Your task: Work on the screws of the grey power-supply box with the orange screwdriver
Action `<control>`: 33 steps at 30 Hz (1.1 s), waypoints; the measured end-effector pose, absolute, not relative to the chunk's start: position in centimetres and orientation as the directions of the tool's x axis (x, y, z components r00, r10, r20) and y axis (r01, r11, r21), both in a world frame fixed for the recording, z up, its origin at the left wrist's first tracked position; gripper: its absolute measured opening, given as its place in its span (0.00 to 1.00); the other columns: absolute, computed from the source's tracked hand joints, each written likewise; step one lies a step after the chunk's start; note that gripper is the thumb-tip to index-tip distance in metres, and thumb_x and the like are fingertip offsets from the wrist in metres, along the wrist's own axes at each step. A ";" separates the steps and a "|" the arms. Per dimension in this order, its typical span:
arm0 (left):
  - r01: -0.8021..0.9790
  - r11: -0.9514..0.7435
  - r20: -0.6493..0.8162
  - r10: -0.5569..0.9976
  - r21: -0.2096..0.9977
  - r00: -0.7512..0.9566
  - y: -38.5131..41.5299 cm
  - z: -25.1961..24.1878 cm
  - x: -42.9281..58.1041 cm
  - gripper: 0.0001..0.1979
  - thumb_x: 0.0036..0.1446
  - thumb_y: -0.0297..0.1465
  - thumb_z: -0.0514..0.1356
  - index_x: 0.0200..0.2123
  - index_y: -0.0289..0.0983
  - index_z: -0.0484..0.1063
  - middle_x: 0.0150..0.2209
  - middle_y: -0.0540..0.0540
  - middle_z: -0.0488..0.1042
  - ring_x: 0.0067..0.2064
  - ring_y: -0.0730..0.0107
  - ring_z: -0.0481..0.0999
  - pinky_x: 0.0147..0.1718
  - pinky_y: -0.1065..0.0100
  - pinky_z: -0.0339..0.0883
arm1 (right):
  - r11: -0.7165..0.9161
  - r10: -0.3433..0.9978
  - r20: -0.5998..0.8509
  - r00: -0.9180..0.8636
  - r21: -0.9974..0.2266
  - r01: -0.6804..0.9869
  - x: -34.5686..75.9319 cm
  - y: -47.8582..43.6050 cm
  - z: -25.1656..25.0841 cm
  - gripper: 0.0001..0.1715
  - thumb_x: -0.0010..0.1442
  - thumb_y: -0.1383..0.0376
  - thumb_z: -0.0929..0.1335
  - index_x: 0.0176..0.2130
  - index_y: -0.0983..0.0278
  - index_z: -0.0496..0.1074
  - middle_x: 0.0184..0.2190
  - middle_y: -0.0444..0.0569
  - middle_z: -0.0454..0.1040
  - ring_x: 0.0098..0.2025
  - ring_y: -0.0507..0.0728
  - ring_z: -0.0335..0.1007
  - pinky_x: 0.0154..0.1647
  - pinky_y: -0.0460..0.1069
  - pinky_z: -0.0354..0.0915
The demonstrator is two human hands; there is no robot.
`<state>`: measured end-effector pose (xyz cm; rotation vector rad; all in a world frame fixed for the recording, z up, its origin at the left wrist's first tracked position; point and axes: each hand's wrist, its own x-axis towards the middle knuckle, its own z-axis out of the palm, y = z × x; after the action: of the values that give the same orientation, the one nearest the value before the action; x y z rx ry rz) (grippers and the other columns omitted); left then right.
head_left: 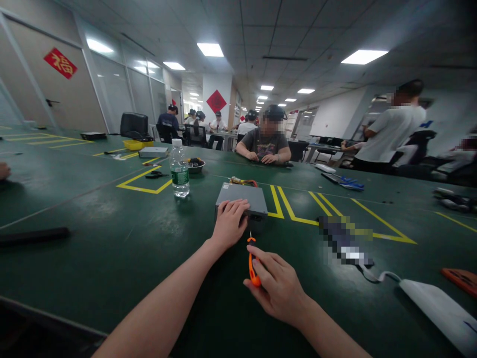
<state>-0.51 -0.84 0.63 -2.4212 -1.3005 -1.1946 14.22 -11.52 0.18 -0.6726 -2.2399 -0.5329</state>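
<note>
A grey metal computer power supply (253,196) lies on the green table in front of me, its socket side facing me. My left hand (230,222) grips its near left edge, fingers across the top and thumb at the front face. In my right hand (278,278) is an orange and black screwdriver (254,268), pinched between thumb and fingers. Its thin shaft points away from me toward the lower front of the power supply; whether the tip touches it I cannot tell. Coloured cables (242,182) stick out behind the box.
A water bottle (179,171) stands left of the power supply, near a metal bowl (196,165) and black pliers (156,174). To the right lie a blurred-out device (345,241) with a white cable and a white case (439,308). Across the table sits a person (266,139).
</note>
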 end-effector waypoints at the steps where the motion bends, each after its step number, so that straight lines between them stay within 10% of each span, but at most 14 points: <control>1: 0.754 -0.616 0.705 0.639 0.228 0.308 -0.8 0.6 -0.5 0.15 0.55 0.27 0.53 0.47 0.43 0.65 0.52 0.49 0.68 0.56 0.66 0.63 0.56 0.57 0.48 | 0.783 0.311 0.742 -0.594 0.154 0.603 14.2 -11.5 0.1 0.13 0.57 0.65 0.64 0.42 0.69 0.63 0.45 0.65 0.68 0.44 0.59 0.68 0.40 0.52 0.68; 9: 0.752 -0.618 0.701 0.641 0.230 0.312 -0.8 0.6 -0.6 0.14 0.56 0.27 0.53 0.46 0.43 0.64 0.53 0.50 0.68 0.56 0.67 0.62 0.56 0.58 0.48 | 0.785 0.404 0.588 -0.701 0.170 0.595 14.2 -12.0 0.8 0.19 0.59 0.64 0.61 0.50 0.65 0.64 0.49 0.63 0.65 0.48 0.60 0.66 0.42 0.54 0.68; 33: 0.760 -0.612 0.708 0.635 0.219 0.307 -0.7 0.5 -0.5 0.13 0.56 0.28 0.53 0.46 0.42 0.64 0.53 0.50 0.67 0.56 0.67 0.62 0.56 0.59 0.47 | 0.801 0.314 0.749 -0.584 0.121 0.587 14.6 -11.4 -0.2 0.16 0.56 0.67 0.65 0.45 0.67 0.60 0.48 0.64 0.66 0.44 0.58 0.68 0.39 0.53 0.68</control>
<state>-0.53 -0.73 0.45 -2.4090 -1.2980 -1.1910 14.63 -11.40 -0.24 -0.6612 -2.2290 -0.4637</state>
